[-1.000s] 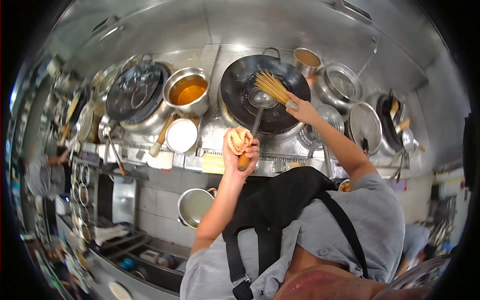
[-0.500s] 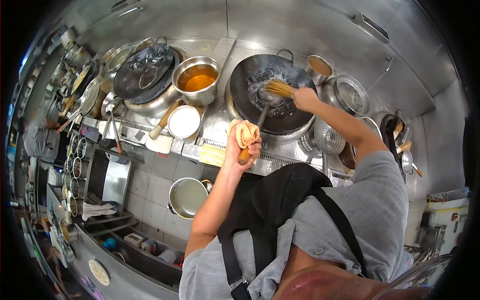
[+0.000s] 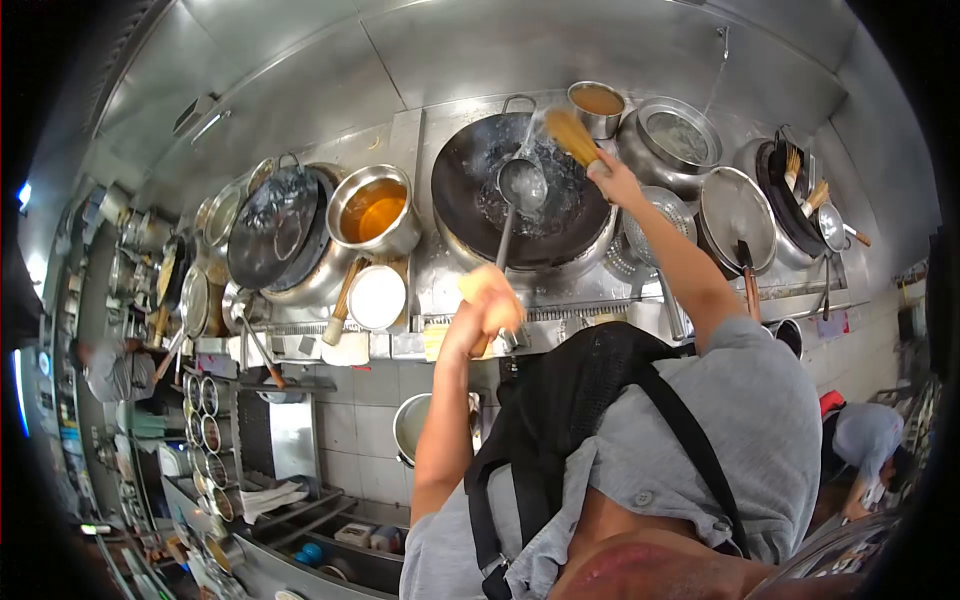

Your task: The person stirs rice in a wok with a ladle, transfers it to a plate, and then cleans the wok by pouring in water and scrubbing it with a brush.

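Observation:
My left hand (image 3: 470, 332), smeared by motion, is closed round the handle end of a ladle (image 3: 508, 235), with an orange-tan cloth (image 3: 488, 290) bunched in the grip. The ladle's round bowl (image 3: 522, 184) is over the middle of a black wok (image 3: 462, 195), where some water glistens. My right hand (image 3: 618, 184) grips a bamboo wok brush (image 3: 573, 138) by its bound end. Its bristles, blurred, are up over the wok's far right rim, apart from the ladle.
A pot of amber liquid (image 3: 350, 205) and a white bowl (image 3: 377, 297) stand left of the wok. To the right are a perforated skimmer (image 3: 655, 222) and a round strainer (image 3: 738, 220). A pot of brown liquid (image 3: 597, 100) is behind. Other people (image 3: 868, 440) are at far right and left.
The brush has come up off the ladle's bowl toward the wok's far right rim. The ladle bowl now shows uncovered, with its handle more upright in view. My view has shifted to the right.

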### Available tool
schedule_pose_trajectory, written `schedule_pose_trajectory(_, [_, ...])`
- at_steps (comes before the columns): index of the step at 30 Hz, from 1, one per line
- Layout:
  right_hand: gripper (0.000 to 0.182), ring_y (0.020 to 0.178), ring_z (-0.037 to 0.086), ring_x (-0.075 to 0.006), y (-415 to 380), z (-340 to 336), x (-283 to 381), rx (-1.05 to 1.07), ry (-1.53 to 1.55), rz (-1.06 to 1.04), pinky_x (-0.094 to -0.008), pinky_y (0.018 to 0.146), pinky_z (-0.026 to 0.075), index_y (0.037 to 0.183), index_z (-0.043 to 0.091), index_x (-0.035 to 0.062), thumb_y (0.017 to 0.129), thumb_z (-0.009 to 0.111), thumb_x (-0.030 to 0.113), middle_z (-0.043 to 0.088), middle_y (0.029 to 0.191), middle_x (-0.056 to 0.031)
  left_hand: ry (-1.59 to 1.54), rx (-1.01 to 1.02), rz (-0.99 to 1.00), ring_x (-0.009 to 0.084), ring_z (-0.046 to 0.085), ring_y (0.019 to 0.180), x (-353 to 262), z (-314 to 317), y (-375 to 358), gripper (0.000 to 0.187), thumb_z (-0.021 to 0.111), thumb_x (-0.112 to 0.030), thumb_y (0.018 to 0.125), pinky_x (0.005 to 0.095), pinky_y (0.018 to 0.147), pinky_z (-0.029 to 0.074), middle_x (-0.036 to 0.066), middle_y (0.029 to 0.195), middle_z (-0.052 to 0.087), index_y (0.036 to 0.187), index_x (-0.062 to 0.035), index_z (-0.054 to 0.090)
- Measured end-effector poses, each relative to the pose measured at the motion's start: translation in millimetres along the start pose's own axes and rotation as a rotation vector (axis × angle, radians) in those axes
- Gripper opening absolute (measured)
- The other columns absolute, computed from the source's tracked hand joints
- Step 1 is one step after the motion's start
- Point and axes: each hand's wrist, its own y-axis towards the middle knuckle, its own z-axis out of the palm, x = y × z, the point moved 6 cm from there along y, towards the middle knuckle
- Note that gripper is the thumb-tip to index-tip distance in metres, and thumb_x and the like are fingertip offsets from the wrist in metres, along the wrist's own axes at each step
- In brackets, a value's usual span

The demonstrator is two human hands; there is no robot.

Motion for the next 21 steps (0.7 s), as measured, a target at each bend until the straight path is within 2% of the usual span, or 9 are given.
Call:
schedule_pose_trajectory(3, [0.065, 0.060, 0.058, -0.0121, -19.5, -22.4, 15.8, 0.082, 0.858, 0.368, -0.0293, 0.052, 0.050, 0.144, 0.040, 0.0183, 0.086, 0.067, 0.032, 0.060, 0.078, -0.0041, 1.516, -0.230, 0.029, 0.0399, 0.064, 0.091, -29.7, 9.8, -22.0, 0.071, 0.077, -0.052, 0.068, 0.0439, 0.082, 0.050, 0.025, 0.097, 0.063, 0.108, 0.0037, 0.061])
schedule_pose_trajectory(9, [0.072, 0.060, 0.060, -0.0136, -17.8, -22.7, 87.1, 0.131, 0.861, 0.035, -0.0290, 0.051, 0.051, 0.148, 0.034, 0.0195, 0.085, 0.069, 0.032, 0.063, 0.088, -0.0065, 1.574, -0.174, -0.019, 0.0390, 0.063, 0.093, -27.7, -3.9, -14.2, 0.077, 0.078, -0.054, 0.065, 0.0443, 0.083, 0.050, 0.023, 0.098, 0.060, 0.116, -0.0001, 0.058])
schedule_pose_trajectory(11, [0.072, 0.063, 0.064, -0.0155, -26.1, 14.2, 73.4, -0.041, 0.351, -0.294, -0.0307, 0.053, 0.054, 0.147, 0.036, 0.0186, 0.084, 0.068, 0.031, 0.065, 0.091, -0.0093, 1.503, -0.203, 0.033, 0.0402, 0.062, 0.093, -26.7, -3.6, -14.6, 0.074, 0.078, -0.051, 0.066, 0.0451, 0.083, 0.050, 0.024, 0.099, 0.061, 0.115, 0.0015, 0.058])
schedule_pose_trajectory(12, [0.072, 0.063, 0.064, -0.0155, -30.1, 11.9, 69.3, -0.050, 0.360, -0.280, -0.0307, 0.053, 0.054, 0.147, 0.036, 0.0186, 0.084, 0.068, 0.031, 0.065, 0.091, -0.0093, 1.474, -0.201, 0.026, 0.0351, 0.065, 0.092, -15.8, -17.1, -7.0, 0.069, 0.079, -0.043, 0.070, 0.0414, 0.082, 0.051, 0.021, 0.098, 0.065, 0.117, 0.0024, 0.059])
schedule_pose_trajectory(14, [0.073, 0.063, 0.066, -0.0184, -37.7, 30.6, 24.1, 0.399, 0.053, 0.377, -0.0315, 0.053, 0.056, 0.146, 0.037, 0.0171, 0.081, 0.068, 0.032, 0.067, 0.093, -0.0132, 1.206, -0.162, 0.023, 0.0302, 0.065, 0.092, -2.3, -24.8, -10.7, 0.062, 0.079, -0.040, 0.071, 0.0381, 0.081, 0.051, 0.018, 0.101, 0.066, 0.112, 0.0024, 0.060])
schedule_pose_trajectory(15, [0.076, 0.060, 0.065, -0.0208, -32.7, 25.6, 21.6, 0.338, 0.092, 0.336, -0.0313, 0.051, 0.055, 0.146, 0.037, 0.0174, 0.078, 0.068, 0.032, 0.067, 0.084, -0.0145, 0.929, -0.137, 0.037, 0.0253, 0.066, 0.093, 1.2, -28.4, -9.3, 0.056, 0.079, -0.037, 0.072, 0.0348, 0.081, 0.052, 0.016, 0.104, 0.067, 0.108, 0.0023, 0.062])
schedule_pose_trajectory(18, [0.077, 0.062, 0.066, -0.0227, -39.7, 32.0, 22.0, 0.188, 0.267, 0.185, -0.0304, 0.051, 0.055, 0.146, 0.037, 0.0197, 0.076, 0.068, 0.029, 0.067, 0.080, -0.0159, 0.632, -0.120, 0.037, 0.0171, 0.064, 0.090, 14.5, -26.3, -4.9, 0.049, 0.076, -0.026, 0.077, 0.0324, 0.080, 0.052, 0.008, 0.102, 0.065, 0.114, 0.0001, 0.058])
schedule_pose_trajectory(20, [0.075, 0.063, 0.067, -0.0265, -32.3, 70.0, -10.8, -0.006, 0.009, -0.421, -0.0332, 0.052, 0.055, 0.146, 0.038, 0.0224, 0.076, 0.066, 0.027, 0.067, 0.082, -0.0178, 0.321, -0.105, -0.006, 0.0175, 0.063, 0.089, 14.0, -18.3, -6.4, 0.047, 0.073, -0.022, 0.079, 0.0329, 0.080, 0.052, 0.007, 0.101, 0.063, 0.117, -0.0003, 0.055])
schedule_pose_trajectory(21, [0.075, 0.063, 0.067, -0.0265, -35.2, 57.4, -2.8, -0.008, 0.016, -0.414, -0.0332, 0.052, 0.055, 0.146, 0.038, 0.0224, 0.076, 0.066, 0.027, 0.067, 0.082, -0.0178, 0.328, -0.105, -0.014, 0.0175, 0.063, 0.089, 17.0, -18.4, -9.5, 0.047, 0.073, -0.022, 0.079, 0.0329, 0.080, 0.052, 0.007, 0.101, 0.063, 0.117, -0.0003, 0.055])
